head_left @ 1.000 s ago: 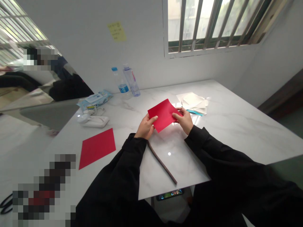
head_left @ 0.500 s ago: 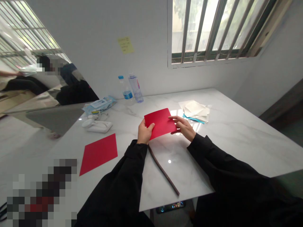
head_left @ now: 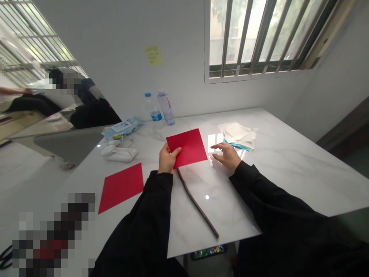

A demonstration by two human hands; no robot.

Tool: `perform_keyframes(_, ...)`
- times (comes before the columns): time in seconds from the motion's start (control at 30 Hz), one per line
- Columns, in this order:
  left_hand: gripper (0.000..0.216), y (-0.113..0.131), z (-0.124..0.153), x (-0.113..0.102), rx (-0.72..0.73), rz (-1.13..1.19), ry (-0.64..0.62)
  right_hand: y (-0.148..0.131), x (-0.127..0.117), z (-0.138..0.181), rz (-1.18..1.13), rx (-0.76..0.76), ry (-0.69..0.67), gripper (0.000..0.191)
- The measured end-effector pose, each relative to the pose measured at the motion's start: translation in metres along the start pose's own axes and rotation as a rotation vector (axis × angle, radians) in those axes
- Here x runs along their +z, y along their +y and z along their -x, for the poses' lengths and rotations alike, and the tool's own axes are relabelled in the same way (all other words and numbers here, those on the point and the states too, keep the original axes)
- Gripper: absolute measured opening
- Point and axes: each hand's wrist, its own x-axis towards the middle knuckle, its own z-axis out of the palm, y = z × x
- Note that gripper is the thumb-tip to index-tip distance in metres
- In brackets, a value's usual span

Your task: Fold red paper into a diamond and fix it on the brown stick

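Red sheet (head_left: 190,148) is up over the mid. of our counter (head_left: 288,173), w/ our L hand (head_left: 166,161) clamped on its L side: thumb flat on the face twd us, fingers mostly hidden behind. Our R hand (head_left: 229,157) is apart from it, a bit to the R over the counter, thumb & fingers spread w/ a gap btwn them, tips pointing twd the sheet. Below the sheet we see a thin brown stick (head_left: 197,207) running at a slant, one end nr the counter's near edge, the other by our L hand. 2nd red sheet (head_left: 122,187) lies flat on the counter's L part, next to our L sleeve. Twd the far edge, R of center, we've a loose pile of pale paper (head_left: 238,132) w/ a blue piece (head_left: 240,146) poking out on our side. Two clear bottles (head_left: 156,115) stand nr the far edge, L of center; a wipes pack (head_left: 123,126) lies nr the far L corner, w/ a white gadget (head_left: 123,154) just this side of it. Phone (head_left: 209,252) shows below the near edge, screen lit.
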Motion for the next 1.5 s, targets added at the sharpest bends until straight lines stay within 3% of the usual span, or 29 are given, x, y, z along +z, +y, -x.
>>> perform_keyframes(0.1,0.064,-0.001,0.001,0.000,-0.099,0.156,-0.032,0.011,0.003,-0.001,0.031,0.032,-0.049,0.026)
perform_keyframes(0.2,0.063,-0.002,0.009,0.008,-0.109,0.046,-0.169,0.017,0.005,-0.002,0.045,0.044,-0.114,0.024)
perform_keyframes(0.3,0.052,-0.003,0.026,0.021,0.099,-0.324,-0.296,0.023,0.001,-0.005,0.092,0.047,-0.115,0.021)
perform_keyframes(0.4,0.073,-0.002,0.040,0.034,0.316,-0.731,-0.397,0.029,-0.004,-0.007,0.107,0.047,-0.101,0.022)
perform_keyframes(0.47,0.082,-0.001,0.044,0.037,0.396,-0.876,-0.384,0.033,-0.008,-0.008,0.123,0.043,-0.098,0.023)
perform_keyframes(0.53,0.073,0.002,0.042,0.037,0.453,-0.973,-0.324,0.036,-0.011,-0.008,0.158,0.046,-0.104,0.024)
perform_keyframes(0.63,0.028,0.008,0.038,0.034,0.436,-1.109,-0.269,0.034,-0.013,-0.007,0.202,0.044,-0.100,0.027)
perform_keyframes(0.7,0.026,0.011,0.038,0.034,0.362,-1.172,-0.276,0.029,-0.013,-0.006,0.213,0.017,-0.076,0.027)
perform_keyframes(0.8,0.035,0.013,0.045,0.039,0.299,-1.230,-0.403,0.016,-0.011,-0.002,0.184,-0.043,-0.072,0.025)
perform_keyframes(0.9,0.040,0.011,0.051,0.043,0.342,-1.276,-0.561,0.004,-0.004,0.004,0.135,-0.075,-0.119,0.028)
perform_keyframes(0.97,0.043,0.010,0.051,0.042,0.370,-1.275,-0.603,-0.001,0.000,0.008,0.150,-0.083,-0.164,0.034)
perform_keyframes(1.2,0.037,0.006,0.043,0.035,0.350,-1.191,-0.664,-0.006,0.007,0.016,0.238,-0.089,-0.203,0.049)
perform_keyframes(1.5,0.037,0.002,0.044,0.035,0.342,-1.177,-0.656,-0.006,0.008,0.015,0.038,-0.023,-0.158,0.059)
